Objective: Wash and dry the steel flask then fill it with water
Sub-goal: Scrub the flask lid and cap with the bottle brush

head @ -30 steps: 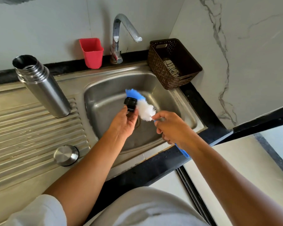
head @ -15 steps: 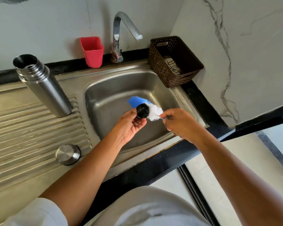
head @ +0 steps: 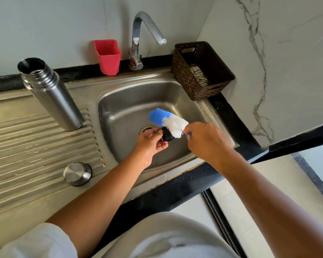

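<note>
- A black stopper (head: 167,136) is pinched in the left hand (head: 149,144).
- A brush (head: 168,121) is gripped in the right hand (head: 205,141).
- The steel flask (head: 52,94) is stood on the drainboard (head: 35,146), well left of both hands.

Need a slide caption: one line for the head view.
Left hand holds a black stopper over the sink; right hand scrubs it with a brush; open flask stands aside.

No text, label, brand or number can be read on the steel flask (head: 54,101) or anything else.
</note>
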